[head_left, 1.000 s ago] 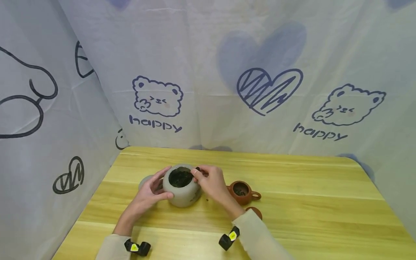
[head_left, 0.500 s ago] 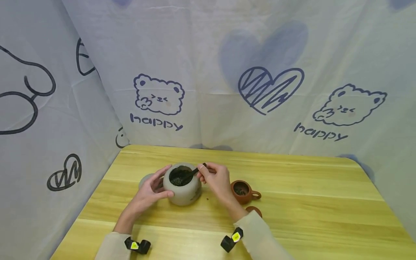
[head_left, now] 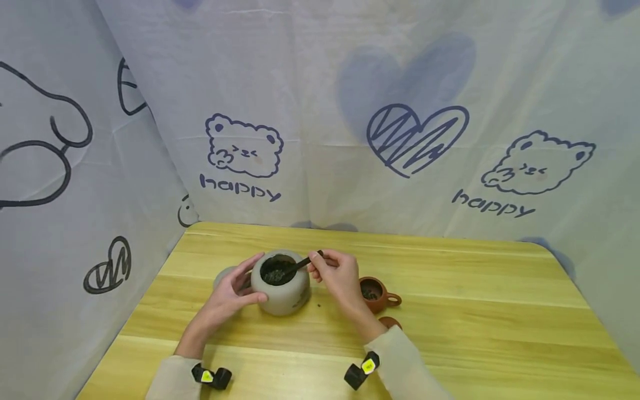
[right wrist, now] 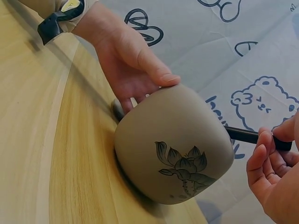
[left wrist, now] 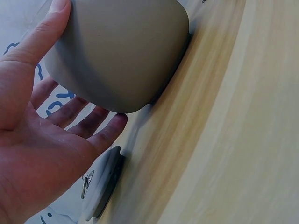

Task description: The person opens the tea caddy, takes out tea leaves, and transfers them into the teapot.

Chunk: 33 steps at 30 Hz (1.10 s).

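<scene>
My left hand (head_left: 231, 295) cups a round grey ceramic jar (head_left: 281, 300) near the table's (head_left: 490, 311) far edge, my right (head_left: 339, 276) pinching a black stick (head_left: 304, 263).

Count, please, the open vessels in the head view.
2: the round grey ceramic jar, held by the left hand, and the small reddish-brown clay teapot, partly covered by the right forearm. Another small one could be hidden behind an arm.

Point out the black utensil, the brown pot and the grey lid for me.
Black utensil (head_left: 302, 264): head view, middle of its shaft.
Brown pot (head_left: 378, 305): head view, outer wall.
Grey lid (left wrist: 102, 185): left wrist view, middle of its body.
</scene>
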Tool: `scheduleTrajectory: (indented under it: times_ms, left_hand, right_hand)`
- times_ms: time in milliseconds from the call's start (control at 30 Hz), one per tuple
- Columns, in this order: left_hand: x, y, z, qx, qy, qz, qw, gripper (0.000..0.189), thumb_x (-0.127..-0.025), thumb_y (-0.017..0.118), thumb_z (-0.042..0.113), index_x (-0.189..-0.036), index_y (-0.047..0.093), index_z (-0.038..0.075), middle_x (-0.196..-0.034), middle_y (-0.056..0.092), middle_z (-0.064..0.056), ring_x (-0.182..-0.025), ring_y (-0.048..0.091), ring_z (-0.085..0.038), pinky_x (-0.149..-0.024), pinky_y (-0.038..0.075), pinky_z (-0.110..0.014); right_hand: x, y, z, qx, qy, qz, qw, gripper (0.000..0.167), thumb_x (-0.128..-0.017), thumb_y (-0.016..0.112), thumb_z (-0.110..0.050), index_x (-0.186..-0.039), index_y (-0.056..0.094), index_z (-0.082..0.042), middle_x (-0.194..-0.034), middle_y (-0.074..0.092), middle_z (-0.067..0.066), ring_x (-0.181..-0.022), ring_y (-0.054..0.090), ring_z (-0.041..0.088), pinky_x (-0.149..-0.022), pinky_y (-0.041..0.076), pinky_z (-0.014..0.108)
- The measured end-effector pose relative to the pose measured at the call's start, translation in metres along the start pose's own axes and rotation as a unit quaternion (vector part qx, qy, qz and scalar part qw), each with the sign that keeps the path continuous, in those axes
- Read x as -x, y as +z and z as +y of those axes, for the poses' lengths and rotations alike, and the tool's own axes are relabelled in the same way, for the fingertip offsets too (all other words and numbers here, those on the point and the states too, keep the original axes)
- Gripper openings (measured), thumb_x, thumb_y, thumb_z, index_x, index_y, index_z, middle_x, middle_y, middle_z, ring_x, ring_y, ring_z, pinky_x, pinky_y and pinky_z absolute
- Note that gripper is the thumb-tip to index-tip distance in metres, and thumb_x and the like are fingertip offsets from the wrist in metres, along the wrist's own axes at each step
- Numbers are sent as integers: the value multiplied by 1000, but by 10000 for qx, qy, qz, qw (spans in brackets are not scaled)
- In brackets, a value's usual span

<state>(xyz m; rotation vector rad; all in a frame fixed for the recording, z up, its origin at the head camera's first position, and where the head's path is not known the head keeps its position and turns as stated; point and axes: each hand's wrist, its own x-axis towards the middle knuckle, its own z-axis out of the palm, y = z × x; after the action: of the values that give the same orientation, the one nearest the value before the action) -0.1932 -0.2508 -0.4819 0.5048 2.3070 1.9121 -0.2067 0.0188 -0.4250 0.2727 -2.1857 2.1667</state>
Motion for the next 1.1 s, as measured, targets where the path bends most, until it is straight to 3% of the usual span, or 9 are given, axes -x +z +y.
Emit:
scheduleTrajectory:
  times_ms: [100,200,400,600,833,1100]
  left_hand:
    - [0,0,1,-17,13,0,10000,86,-89,81,7,-161,34,13,-163,33,-17,-148,33,-38,-112,41,-37]
    - [0,0,1,-43,26,-6,10000,86,-90,81,7,-161,34,14,-163,33,-17,-148,33,-37,-112,42,-39]
    - [0,0,2,-32,23,-1,10000,86,-89,81,8,-161,34,14,-163,33,-17,-148,33,-39,-113,41,-43]
    - [0,0,1,4,13,-7,10000,86,-89,81,8,-161,34,14,-162,34,-17,-147,34,-39,-111,43,-40]
    - [0,1,0,-32,36,-2,10000,86,-89,81,9,-161,35,15,-162,34,-17,-147,34,-39,-112,42,-44]
    - [0,1,-4,52,65,5,10000,86,-89,81,6,-161,35,17,-162,34,-16,-147,34,-39,-111,43,-35]
  right_hand:
    - [-4,-2,11,-127,-31,49,9999,24,-102,66,-13,-96,75,7,-83,71,27,-65,65,22,-61,59,30]
    - [-4,-3,12,-201,-88,133,9997,23,-102,67,-15,-96,76,5,-82,71,24,-67,66,29,-59,57,24]
    - [-2,-5,11,-260,-214,223,9992,23,-101,68,-17,-95,76,4,-78,72,19,-64,65,20,-59,58,24]
    - [-1,-8,9,-293,-211,237,9991,24,-101,68,-17,-92,75,4,-77,71,16,-64,64,21,-59,58,24]
    - [1,-15,6,-358,-297,284,9985,25,-102,67,-17,-93,74,4,-77,70,16,-62,63,16,-58,57,22]
    - [4,-21,6,-436,-291,308,9982,24,-102,67,-18,-95,75,4,-77,70,16,-64,65,19,-59,57,24]
